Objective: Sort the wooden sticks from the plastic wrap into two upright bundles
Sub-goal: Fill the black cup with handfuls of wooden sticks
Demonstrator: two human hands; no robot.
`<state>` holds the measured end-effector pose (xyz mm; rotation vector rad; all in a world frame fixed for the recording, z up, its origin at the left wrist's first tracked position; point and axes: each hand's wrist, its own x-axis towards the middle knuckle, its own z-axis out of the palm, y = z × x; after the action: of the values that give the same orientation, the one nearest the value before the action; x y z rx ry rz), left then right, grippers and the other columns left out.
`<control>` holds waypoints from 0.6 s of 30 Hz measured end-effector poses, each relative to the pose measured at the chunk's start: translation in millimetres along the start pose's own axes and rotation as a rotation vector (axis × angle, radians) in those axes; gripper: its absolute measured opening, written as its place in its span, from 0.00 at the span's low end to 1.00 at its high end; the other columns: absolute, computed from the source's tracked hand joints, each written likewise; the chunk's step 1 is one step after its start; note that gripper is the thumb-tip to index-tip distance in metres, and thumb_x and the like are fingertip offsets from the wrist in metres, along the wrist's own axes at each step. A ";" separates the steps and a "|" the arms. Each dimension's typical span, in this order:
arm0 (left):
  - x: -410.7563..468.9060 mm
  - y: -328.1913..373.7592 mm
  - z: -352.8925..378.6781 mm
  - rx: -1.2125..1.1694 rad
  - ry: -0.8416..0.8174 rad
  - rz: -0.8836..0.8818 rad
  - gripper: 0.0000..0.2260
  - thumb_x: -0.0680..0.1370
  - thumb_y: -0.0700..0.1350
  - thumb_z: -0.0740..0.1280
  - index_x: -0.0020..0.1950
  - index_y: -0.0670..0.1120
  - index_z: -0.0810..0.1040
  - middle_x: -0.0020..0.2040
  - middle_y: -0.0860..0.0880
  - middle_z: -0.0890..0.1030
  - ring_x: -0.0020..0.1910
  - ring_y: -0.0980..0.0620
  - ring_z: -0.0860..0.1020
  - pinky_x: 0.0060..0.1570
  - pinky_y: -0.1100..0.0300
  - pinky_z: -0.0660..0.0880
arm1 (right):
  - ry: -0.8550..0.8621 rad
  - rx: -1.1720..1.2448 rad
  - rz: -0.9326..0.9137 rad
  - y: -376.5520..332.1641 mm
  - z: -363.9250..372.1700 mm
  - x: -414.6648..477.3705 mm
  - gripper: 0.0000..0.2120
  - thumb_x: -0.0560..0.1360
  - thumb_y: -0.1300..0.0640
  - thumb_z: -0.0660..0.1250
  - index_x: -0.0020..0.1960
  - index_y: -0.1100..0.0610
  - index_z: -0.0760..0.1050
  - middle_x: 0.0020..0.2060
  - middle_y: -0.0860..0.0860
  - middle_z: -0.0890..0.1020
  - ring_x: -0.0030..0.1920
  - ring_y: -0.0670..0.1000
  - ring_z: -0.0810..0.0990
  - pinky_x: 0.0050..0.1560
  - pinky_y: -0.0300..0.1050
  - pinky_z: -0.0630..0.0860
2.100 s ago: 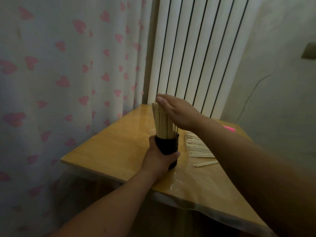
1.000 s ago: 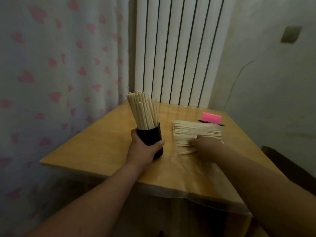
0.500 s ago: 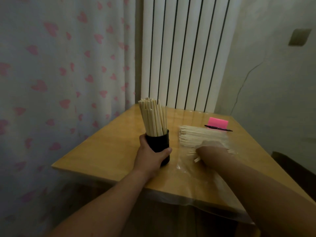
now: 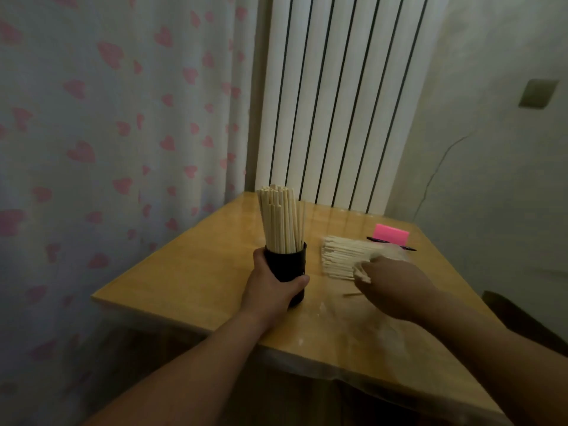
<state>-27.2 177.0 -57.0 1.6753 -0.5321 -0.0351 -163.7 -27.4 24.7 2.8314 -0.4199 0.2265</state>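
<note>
Holding one upright bundle (image 4: 281,222), the black cup (image 4: 285,267) is clasped by the left grip (image 4: 270,287). Pinched by the right grip (image 4: 396,287), loose sticks (image 4: 341,256) remain unsorted

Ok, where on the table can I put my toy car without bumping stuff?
The widest bare patch is the left part of the table, between the black cup and the curtain-side edge. A narrower strip runs behind the cup, along the radiator. Crowded on the right: flat stick pile with the right hand gripping it, pink block, one loose stick.

Dim, soft, slightly blurred; wide-angle bending at edges.
</note>
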 end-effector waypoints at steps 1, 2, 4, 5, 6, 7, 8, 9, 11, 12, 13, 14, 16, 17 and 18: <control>-0.4 0.9 0.0 -0.003 -0.003 -0.002 0.41 0.71 0.53 0.83 0.75 0.56 0.60 0.65 0.58 0.74 0.64 0.53 0.75 0.61 0.55 0.74 | 0.025 0.072 -0.002 -1.2 -7.3 0.8 0.18 0.84 0.39 0.52 0.47 0.45 0.76 0.44 0.46 0.80 0.41 0.45 0.79 0.44 0.45 0.80; -0.9 1.7 -0.1 -0.006 -0.004 -0.003 0.41 0.71 0.53 0.83 0.75 0.56 0.60 0.65 0.58 0.74 0.64 0.53 0.75 0.61 0.55 0.74 | 0.045 0.181 0.008 -2.6 -16.0 1.2 0.21 0.84 0.38 0.49 0.42 0.46 0.74 0.40 0.46 0.79 0.38 0.46 0.79 0.43 0.47 0.80; -1.1 1.8 -0.5 -0.009 -0.002 -0.007 0.42 0.71 0.53 0.83 0.75 0.56 0.60 0.65 0.58 0.73 0.64 0.53 0.75 0.62 0.55 0.74 | 0.070 0.466 0.040 -7.8 -39.4 2.1 0.24 0.86 0.40 0.51 0.41 0.50 0.76 0.36 0.50 0.81 0.35 0.49 0.80 0.41 0.49 0.80; -1.1 1.4 -0.9 -0.010 -0.002 -0.008 0.42 0.71 0.53 0.83 0.75 0.56 0.60 0.65 0.58 0.73 0.64 0.53 0.74 0.62 0.55 0.74 | 0.077 0.618 0.069 -10.5 -51.5 3.3 0.23 0.87 0.43 0.54 0.43 0.54 0.79 0.35 0.52 0.81 0.33 0.50 0.80 0.37 0.47 0.80; -1.3 1.4 -1.0 -0.008 -0.004 -0.009 0.42 0.71 0.53 0.83 0.75 0.56 0.60 0.65 0.58 0.73 0.64 0.53 0.74 0.62 0.55 0.74 | 0.094 0.753 0.093 -13.6 -65.0 4.7 0.23 0.88 0.46 0.55 0.44 0.57 0.80 0.34 0.53 0.82 0.31 0.49 0.80 0.33 0.45 0.79; -1.3 1.5 -1.3 -0.002 -0.008 -0.008 0.41 0.71 0.53 0.83 0.75 0.56 0.60 0.65 0.58 0.73 0.64 0.54 0.74 0.62 0.55 0.74 | 0.125 0.871 0.102 -15.9 -77.0 7.0 0.22 0.88 0.47 0.56 0.45 0.59 0.80 0.33 0.55 0.82 0.30 0.50 0.80 0.31 0.43 0.79; -1.1 1.4 -1.5 0.005 -0.010 -0.007 0.42 0.71 0.54 0.83 0.75 0.56 0.60 0.66 0.58 0.73 0.64 0.54 0.74 0.62 0.55 0.74 | 0.167 0.974 0.105 -18.3 -88.8 10.1 0.22 0.88 0.47 0.57 0.46 0.61 0.80 0.33 0.56 0.82 0.30 0.51 0.81 0.31 0.44 0.80; -0.9 1.1 -1.5 0.008 -0.010 -0.005 0.42 0.71 0.54 0.83 0.76 0.56 0.59 0.66 0.58 0.73 0.65 0.54 0.74 0.63 0.54 0.75 | 0.215 1.072 0.107 -19.8 -98.3 14.3 0.22 0.87 0.47 0.57 0.47 0.62 0.80 0.34 0.57 0.82 0.31 0.53 0.81 0.33 0.46 0.81; -1.1 1.3 -1.3 0.007 -0.010 -0.005 0.43 0.71 0.54 0.83 0.76 0.56 0.59 0.68 0.57 0.74 0.66 0.53 0.75 0.63 0.54 0.75 | 0.307 1.228 0.130 -23.5 -114.3 23.1 0.21 0.87 0.49 0.58 0.46 0.62 0.79 0.33 0.56 0.82 0.33 0.55 0.82 0.34 0.49 0.81; -1.4 1.7 -1.2 0.007 -0.009 -0.008 0.43 0.71 0.54 0.83 0.77 0.56 0.59 0.68 0.57 0.74 0.66 0.53 0.75 0.63 0.55 0.75 | 0.343 1.280 0.144 -25.4 -120.5 27.7 0.19 0.86 0.50 0.59 0.45 0.61 0.79 0.32 0.55 0.81 0.33 0.55 0.82 0.33 0.49 0.80; -1.5 2.0 -1.0 0.008 -0.009 -0.009 0.43 0.71 0.54 0.83 0.77 0.55 0.59 0.68 0.57 0.74 0.66 0.53 0.75 0.62 0.55 0.74 | 0.368 1.316 0.153 -27.4 -125.4 32.3 0.19 0.86 0.50 0.60 0.45 0.61 0.80 0.31 0.54 0.81 0.33 0.55 0.82 0.32 0.48 0.80; -1.3 2.3 -0.9 0.012 -0.009 -0.007 0.44 0.71 0.54 0.83 0.78 0.55 0.59 0.69 0.56 0.74 0.67 0.52 0.75 0.62 0.55 0.74 | 0.377 1.344 0.154 -30.2 -129.2 36.5 0.18 0.86 0.50 0.60 0.45 0.61 0.80 0.31 0.54 0.82 0.32 0.55 0.82 0.32 0.47 0.80; -1.0 1.8 -0.6 0.021 -0.009 -0.002 0.44 0.71 0.54 0.83 0.78 0.55 0.59 0.69 0.56 0.75 0.67 0.51 0.76 0.61 0.55 0.75 | 0.349 1.369 0.130 -37.0 -131.6 43.2 0.18 0.86 0.50 0.60 0.47 0.61 0.80 0.34 0.56 0.82 0.33 0.54 0.83 0.33 0.47 0.81; -1.0 1.6 -0.7 0.023 -0.010 -0.001 0.43 0.71 0.54 0.83 0.77 0.55 0.60 0.68 0.56 0.75 0.67 0.51 0.76 0.61 0.55 0.75 | 0.324 1.350 0.115 -40.8 -130.4 45.9 0.18 0.86 0.50 0.60 0.47 0.61 0.79 0.35 0.57 0.82 0.34 0.55 0.83 0.34 0.47 0.81; -1.2 1.6 -0.9 0.025 -0.012 -0.001 0.43 0.71 0.54 0.83 0.77 0.55 0.60 0.67 0.57 0.75 0.67 0.51 0.76 0.61 0.55 0.76 | 0.298 1.308 0.104 -45.2 -128.3 48.3 0.17 0.86 0.50 0.60 0.48 0.61 0.79 0.36 0.58 0.83 0.34 0.55 0.83 0.35 0.47 0.82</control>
<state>-28.6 178.2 -55.7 1.7003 -0.5426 -0.0397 -118.8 38.3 145.2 3.8672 -0.4418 1.3548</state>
